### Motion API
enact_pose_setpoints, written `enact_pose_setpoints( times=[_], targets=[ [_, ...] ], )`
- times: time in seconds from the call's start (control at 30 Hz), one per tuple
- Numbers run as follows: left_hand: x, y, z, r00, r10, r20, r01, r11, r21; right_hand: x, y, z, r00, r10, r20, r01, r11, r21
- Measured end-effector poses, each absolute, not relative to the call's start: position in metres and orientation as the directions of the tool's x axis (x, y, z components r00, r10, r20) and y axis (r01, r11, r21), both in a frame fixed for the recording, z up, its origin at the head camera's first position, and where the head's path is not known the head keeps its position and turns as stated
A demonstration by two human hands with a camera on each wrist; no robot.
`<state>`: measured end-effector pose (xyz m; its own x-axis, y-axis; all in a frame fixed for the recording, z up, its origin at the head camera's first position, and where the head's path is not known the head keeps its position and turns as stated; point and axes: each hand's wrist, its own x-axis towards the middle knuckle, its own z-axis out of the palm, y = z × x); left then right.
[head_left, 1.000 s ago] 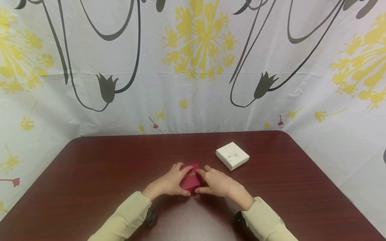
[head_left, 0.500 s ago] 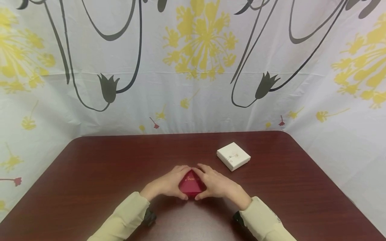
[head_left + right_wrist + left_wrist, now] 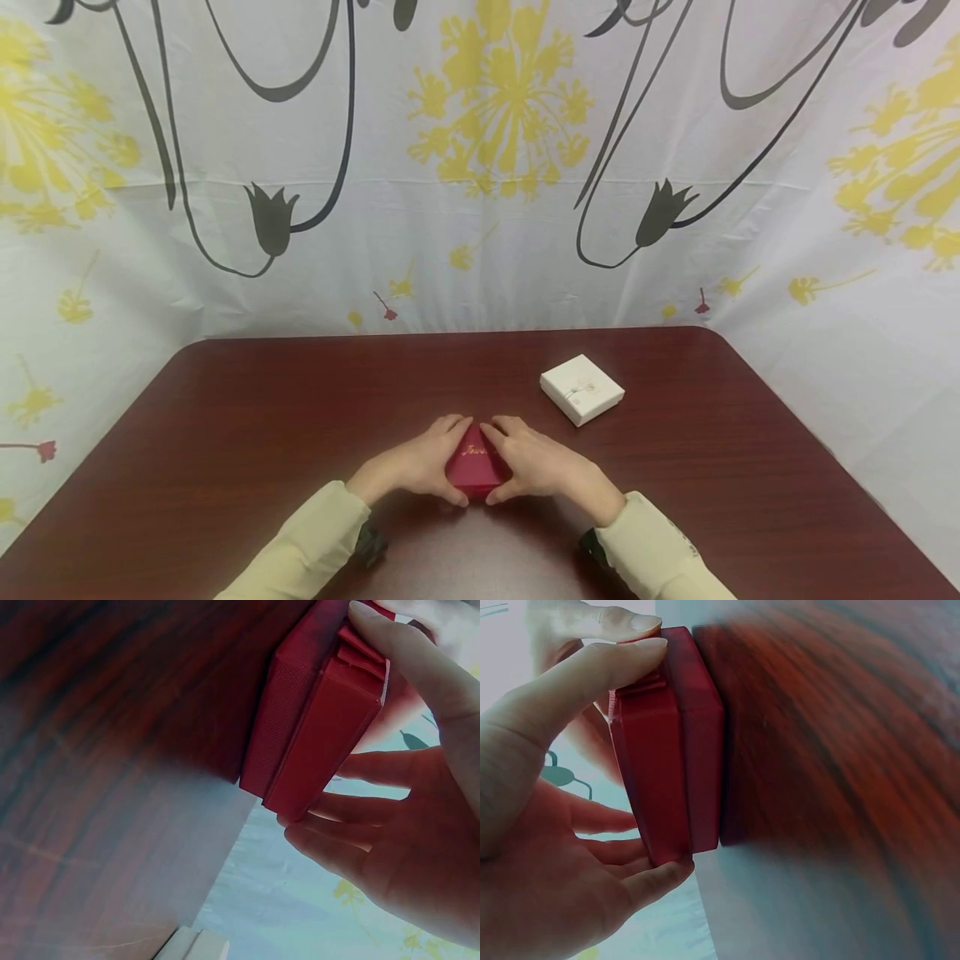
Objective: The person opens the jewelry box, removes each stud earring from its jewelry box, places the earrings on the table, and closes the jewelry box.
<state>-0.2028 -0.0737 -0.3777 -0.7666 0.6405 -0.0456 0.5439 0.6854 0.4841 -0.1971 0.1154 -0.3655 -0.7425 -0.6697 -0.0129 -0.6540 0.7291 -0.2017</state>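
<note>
A red jewelry box (image 3: pixel 477 473) with gold lettering on its lid sits on the table between both hands. My left hand (image 3: pixel 416 461) grips its left side, thumb at the near edge and fingers at the far one. From the right, my right hand (image 3: pixel 542 461) holds it the same way. In the left wrist view the lid and base of the red box (image 3: pixel 651 772) show a seam between them, with both thumbs by a small flap at the near side. The right wrist view shows fingertips at the far corner of the box (image 3: pixel 322 742).
A white box (image 3: pixel 582 389) with a small floral print lies behind and to the right of the hands. The dark reddish wooden table (image 3: pixel 300 400) ends at a white curtain (image 3: pixel 450 292) with yellow and grey flowers.
The red box was angled a second ago; it has been turned square and drawn slightly toward the person. Both hands have come in closer around it. The white box stays put.
</note>
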Motion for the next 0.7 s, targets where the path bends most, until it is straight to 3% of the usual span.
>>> enact_pose_setpoints(
  times=[0.7],
  targets=[
    [-0.201, -0.0836, -0.3841, -0.777, 0.625, -0.079, 0.523, 0.71, 0.472, -0.1955, 0.1143, -0.3657, -0.739, -0.672, -0.034, -0.658, 0.732, -0.176]
  ],
)
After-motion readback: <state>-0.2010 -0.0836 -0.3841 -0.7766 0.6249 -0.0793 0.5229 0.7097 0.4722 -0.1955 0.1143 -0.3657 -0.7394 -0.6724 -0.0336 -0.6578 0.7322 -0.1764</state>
